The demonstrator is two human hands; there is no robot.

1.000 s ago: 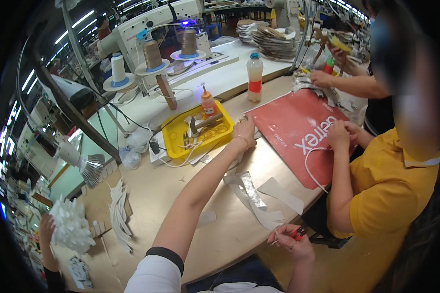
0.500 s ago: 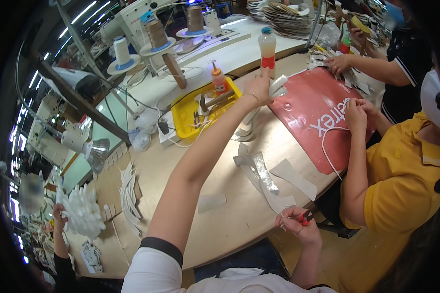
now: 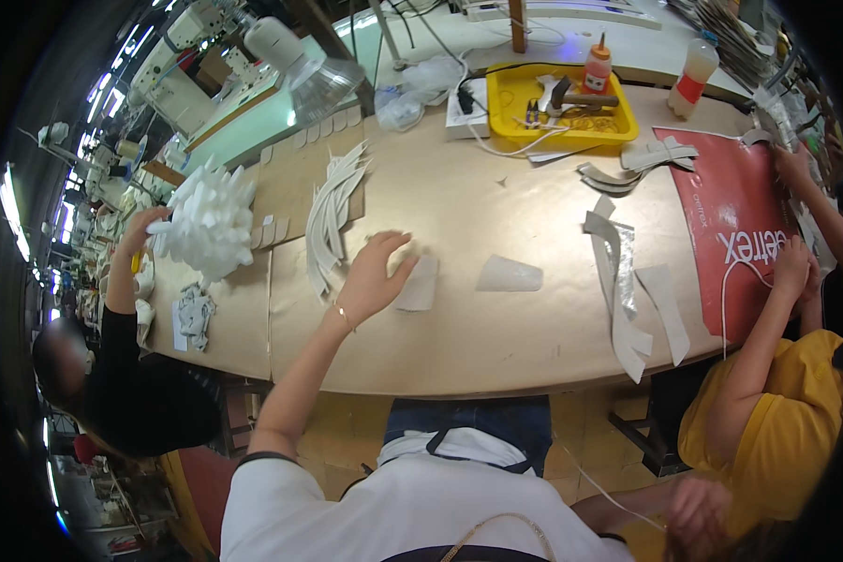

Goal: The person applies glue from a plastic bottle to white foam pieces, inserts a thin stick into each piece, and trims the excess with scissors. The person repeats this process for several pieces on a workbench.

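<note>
My left hand (image 3: pixel 375 276) is open over the table, fingers stretched and thumb apart. Beside its thumb lies a small pale grey cut piece (image 3: pixel 418 287); whether they touch is unclear. A similar grey piece (image 3: pixel 510 275) rests farther right. A bundle of off-white strips (image 3: pixel 328 220) lies just beyond my left hand. My right hand (image 3: pixel 698 515) is low at the right, off the table, smeared by motion; its fingers and anything in them cannot be made out. A thin pale thread (image 3: pixel 601 487) runs toward it.
Long grey and silvery strips (image 3: pixel 618 290) lie right of centre, with curved pieces (image 3: pixel 618 178) beyond. A yellow tray (image 3: pixel 510 139) holds a hammer (image 3: pixel 585 99) and glue bottle (image 3: pixel 597 66). A plastic bottle (image 3: pixel 693 80) stands nearby. Co-workers sit at both sides; one holds a white bundle (image 3: pixel 206 220).
My view has turned left. My left hand has come back from the far strips to the small grey piece. My right hand, earlier holding red-handled pliers, has dropped low to the right.
</note>
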